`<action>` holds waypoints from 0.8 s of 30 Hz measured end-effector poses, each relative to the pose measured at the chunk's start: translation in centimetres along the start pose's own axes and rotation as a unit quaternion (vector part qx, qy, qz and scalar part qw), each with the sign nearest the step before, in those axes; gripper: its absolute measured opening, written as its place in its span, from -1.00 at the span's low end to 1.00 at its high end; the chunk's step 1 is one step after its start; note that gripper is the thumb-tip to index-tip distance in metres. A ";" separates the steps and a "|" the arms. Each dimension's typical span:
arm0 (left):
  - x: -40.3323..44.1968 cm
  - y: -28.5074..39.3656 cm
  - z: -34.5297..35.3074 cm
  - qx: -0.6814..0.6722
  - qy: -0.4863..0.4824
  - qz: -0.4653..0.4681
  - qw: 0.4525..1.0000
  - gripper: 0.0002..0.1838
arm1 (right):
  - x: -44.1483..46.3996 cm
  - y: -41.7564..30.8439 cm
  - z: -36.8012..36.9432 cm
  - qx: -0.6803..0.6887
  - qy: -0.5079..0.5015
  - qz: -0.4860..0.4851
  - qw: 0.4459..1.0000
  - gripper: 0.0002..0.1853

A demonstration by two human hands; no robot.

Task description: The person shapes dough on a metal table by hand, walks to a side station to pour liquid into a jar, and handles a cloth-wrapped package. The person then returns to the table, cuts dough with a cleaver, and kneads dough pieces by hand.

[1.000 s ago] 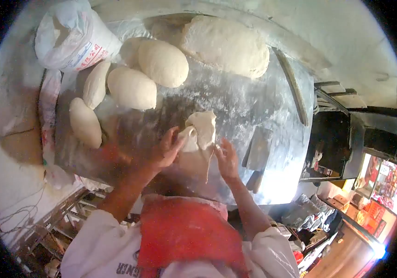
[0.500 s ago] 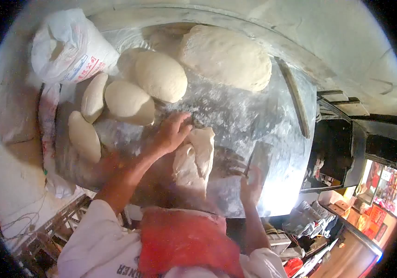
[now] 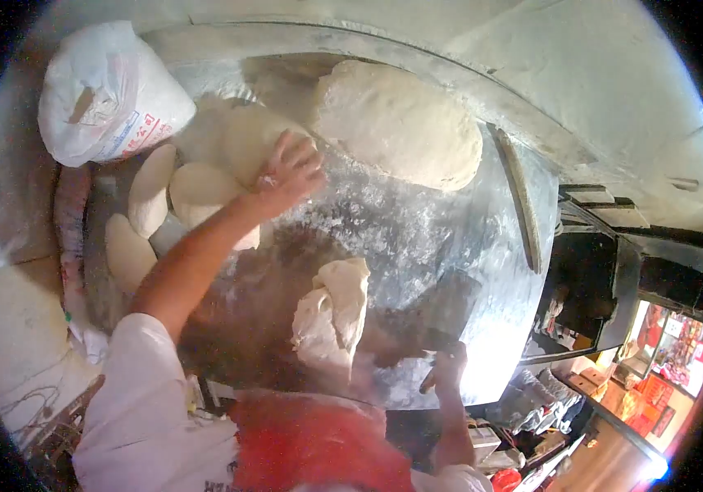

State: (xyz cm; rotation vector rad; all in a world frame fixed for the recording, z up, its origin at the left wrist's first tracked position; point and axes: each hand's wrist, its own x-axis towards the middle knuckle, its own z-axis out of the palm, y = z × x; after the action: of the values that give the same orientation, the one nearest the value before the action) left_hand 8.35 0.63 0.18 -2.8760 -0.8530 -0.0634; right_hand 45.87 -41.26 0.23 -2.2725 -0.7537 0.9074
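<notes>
My left hand (image 3: 290, 174) reaches across the metal worktop, fingers spread over the near right side of a large rounded dough lump (image 3: 249, 143). White flour marks its skin. Low at the right, my right hand (image 3: 450, 365) is closed around the handle of a broad, flat-bladed cleaver (image 3: 453, 300); its blade is blurred against the shiny metal. Between my arms lies a folded, uneven piece of dough (image 3: 333, 316), touched by neither hand. Smaller smooth dough pieces (image 3: 153, 190) sit left of my forearm, which partly covers them.
A long dough slab (image 3: 400, 123) lies at the back of the floured worktop (image 3: 400, 221). A white flour sack (image 3: 113, 94) stands at the back left. Along the right side rests a narrow wooden stick (image 3: 517, 197). A raised ledge (image 3: 343, 37) borders the far edge.
My left hand has moved away from the folded dough, up and left onto the large lump. My right hand has shifted slightly down, still holding the cleaver. The view has tilted a little.
</notes>
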 end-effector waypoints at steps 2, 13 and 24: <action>0.6 -1.5 -0.7 -0.012 -0.002 0.012 1.000 -0.62 | -1.0 -4.0 -0.2 0.248 -0.099 0.122 0.956 -0.67; 2.0 -24.5 -4.8 -0.070 0.062 -0.397 0.913 -0.59 | -1.4 -7.2 2.5 0.239 -0.054 0.140 0.959 -0.75; 11.1 -9.1 -0.9 -0.503 0.112 -0.313 0.798 -0.44 | 6.5 -26.5 12.4 0.119 -0.115 -0.150 0.975 -0.75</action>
State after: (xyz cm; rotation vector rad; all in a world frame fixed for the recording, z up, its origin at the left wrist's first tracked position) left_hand 12.69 14.05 3.03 -3.0559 -2.1935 -1.2476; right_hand 33.14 -15.25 8.05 -1.8057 -1.0000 1.0621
